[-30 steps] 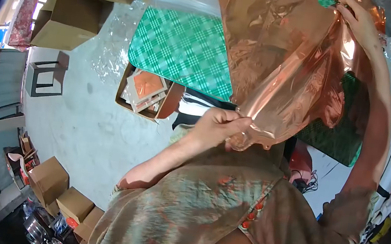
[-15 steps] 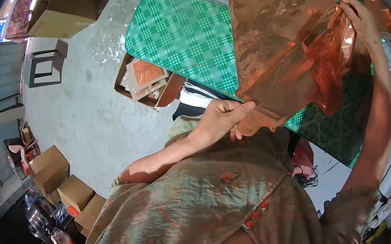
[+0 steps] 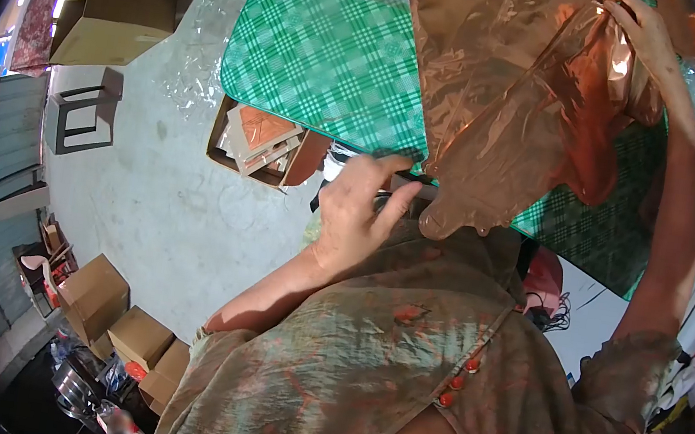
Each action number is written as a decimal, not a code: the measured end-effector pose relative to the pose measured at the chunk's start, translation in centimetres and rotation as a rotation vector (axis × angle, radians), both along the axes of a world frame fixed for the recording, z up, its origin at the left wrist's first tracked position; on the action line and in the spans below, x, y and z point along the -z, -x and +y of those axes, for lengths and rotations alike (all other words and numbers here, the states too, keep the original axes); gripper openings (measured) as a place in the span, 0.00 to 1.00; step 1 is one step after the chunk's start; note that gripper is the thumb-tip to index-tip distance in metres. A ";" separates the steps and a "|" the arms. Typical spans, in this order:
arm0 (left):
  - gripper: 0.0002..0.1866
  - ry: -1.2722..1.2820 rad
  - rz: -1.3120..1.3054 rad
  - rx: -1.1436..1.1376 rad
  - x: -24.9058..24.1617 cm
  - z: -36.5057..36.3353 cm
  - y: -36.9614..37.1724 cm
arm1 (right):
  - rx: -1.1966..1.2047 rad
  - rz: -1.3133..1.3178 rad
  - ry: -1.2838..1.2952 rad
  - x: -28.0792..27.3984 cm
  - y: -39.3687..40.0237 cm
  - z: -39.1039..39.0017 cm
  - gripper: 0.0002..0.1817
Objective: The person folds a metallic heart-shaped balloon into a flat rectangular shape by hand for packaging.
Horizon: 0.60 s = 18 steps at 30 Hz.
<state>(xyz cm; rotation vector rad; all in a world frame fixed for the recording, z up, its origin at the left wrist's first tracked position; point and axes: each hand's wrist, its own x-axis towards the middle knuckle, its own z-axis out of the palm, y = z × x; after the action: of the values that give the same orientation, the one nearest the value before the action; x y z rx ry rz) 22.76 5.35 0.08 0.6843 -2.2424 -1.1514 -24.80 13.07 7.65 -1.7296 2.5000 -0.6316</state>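
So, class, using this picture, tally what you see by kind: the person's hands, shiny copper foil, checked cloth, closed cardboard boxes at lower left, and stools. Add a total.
Hands: 2, left hand and right hand
Copper foil: 1
Green checked cloth: 1
Closed cardboard boxes: 3
Stool: 1
Total: 8

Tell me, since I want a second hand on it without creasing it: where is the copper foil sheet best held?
Probably at the free lower edge of the copper foil sheet, coming from below. The right hand pinches its top, so it hangs over the green checked table, and the left hand is just beside that edge.
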 end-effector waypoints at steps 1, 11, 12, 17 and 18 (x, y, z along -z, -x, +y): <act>0.18 0.142 0.031 0.027 -0.2 -0.6 0.6 | -0.014 0.010 -0.002 0.1 0.2 -0.1 0.11; 0.21 0.407 -0.010 0.092 0.3 -1.0 1.6 | 0.063 -0.069 -0.052 -0.2 -0.7 -0.8 0.10; 0.21 0.414 -0.009 0.092 0.4 -1.0 1.6 | 0.060 -0.049 -0.054 -0.1 -0.6 -0.9 0.10; 0.17 0.403 0.006 0.079 0.5 -1.0 1.7 | 0.010 0.029 -0.038 0.2 0.0 -1.0 0.10; 0.15 0.399 0.007 0.075 0.6 -1.0 1.7 | 0.018 0.020 -0.040 0.2 0.0 -1.0 0.10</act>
<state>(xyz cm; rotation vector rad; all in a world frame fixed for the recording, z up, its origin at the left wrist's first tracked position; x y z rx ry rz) 21.08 4.34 -0.48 0.4351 -2.4090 -0.7007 -24.76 12.07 7.48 -1.7101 2.5257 -0.5641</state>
